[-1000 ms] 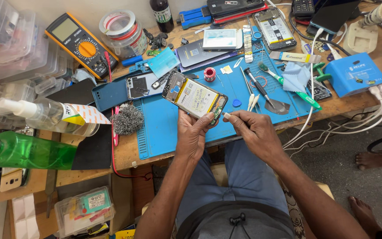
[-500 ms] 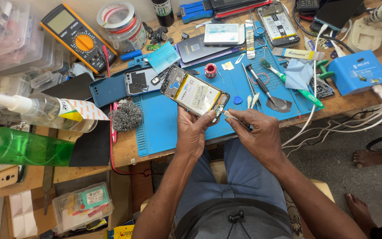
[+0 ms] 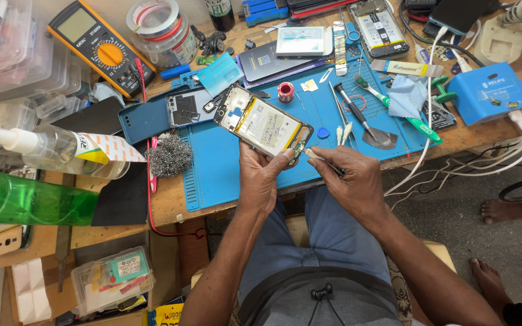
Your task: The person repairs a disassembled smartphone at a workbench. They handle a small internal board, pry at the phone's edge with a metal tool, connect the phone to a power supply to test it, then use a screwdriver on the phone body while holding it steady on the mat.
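Observation:
My left hand (image 3: 260, 176) holds an opened phone (image 3: 263, 125) by its lower end, back cover off, battery and circuit board showing. It is tilted over the blue work mat (image 3: 225, 166). My right hand (image 3: 351, 178) grips a thin white-tipped tool (image 3: 317, 156), and the tip touches the phone's bottom right corner. Both hands hover just above the front edge of the wooden bench.
On the mat lie tweezers, a green toothbrush (image 3: 406, 111) and a blue cloth (image 3: 407, 96). A yellow multimeter (image 3: 101, 45), tape rolls (image 3: 159, 27) and steel wool (image 3: 169, 156) sit left. A green bottle (image 3: 31, 202) and clear spray bottle (image 3: 43, 148) stand at far left. A blue box (image 3: 490, 93) with white cables sits right.
The phone and both hands have stayed nearly still; the tool tip remains at the phone's bottom corner. The view has shifted slightly.

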{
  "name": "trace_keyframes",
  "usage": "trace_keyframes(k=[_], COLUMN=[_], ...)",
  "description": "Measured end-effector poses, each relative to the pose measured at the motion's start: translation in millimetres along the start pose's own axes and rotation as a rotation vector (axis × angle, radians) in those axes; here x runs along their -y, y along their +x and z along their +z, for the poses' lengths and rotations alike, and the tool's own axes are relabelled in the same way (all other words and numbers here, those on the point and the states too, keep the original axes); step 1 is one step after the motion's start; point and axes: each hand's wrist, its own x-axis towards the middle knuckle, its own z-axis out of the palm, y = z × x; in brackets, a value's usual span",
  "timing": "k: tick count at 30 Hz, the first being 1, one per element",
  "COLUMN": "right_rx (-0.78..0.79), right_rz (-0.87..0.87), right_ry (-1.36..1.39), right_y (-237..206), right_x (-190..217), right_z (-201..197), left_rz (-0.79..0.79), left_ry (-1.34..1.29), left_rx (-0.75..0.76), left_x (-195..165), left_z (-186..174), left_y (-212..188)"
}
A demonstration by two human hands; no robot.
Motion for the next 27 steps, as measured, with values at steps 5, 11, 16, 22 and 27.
trace_keyframes(k=[5, 11, 16, 22, 27], right_rx=[-0.005, 0.009, 0.012, -0.015, -0.027], right_rz=[-0.003, 0.022, -0.094, -0.123, -0.148], right_ry=[-0.003, -0.007, -0.126, -0.119, -0.081], right_y=[-0.5, 0.5, 0.2, -1.0, -0.2], right_x=[-0.4, -0.7, 0.9, -0.7, 4.5], right_z=[0.0, 0.4, -0.6, 3.8, 7.6], left_rz=[-0.003, -0.003, 0.016, -0.026, -0.062], left_ry=[-0.003, 0.014, 0.083, 0.093, 0.108], left_rx=[0.0, 0.003, 0.013, 0.045, 0.036], left_x=[1.2, 2.4, 3.5, 2.3, -2.2], left_z=[-0.3, -1.8, -2.3, -5.6, -7.6], left_y=[0.1, 0.3, -0.5, -0.4, 1.3])
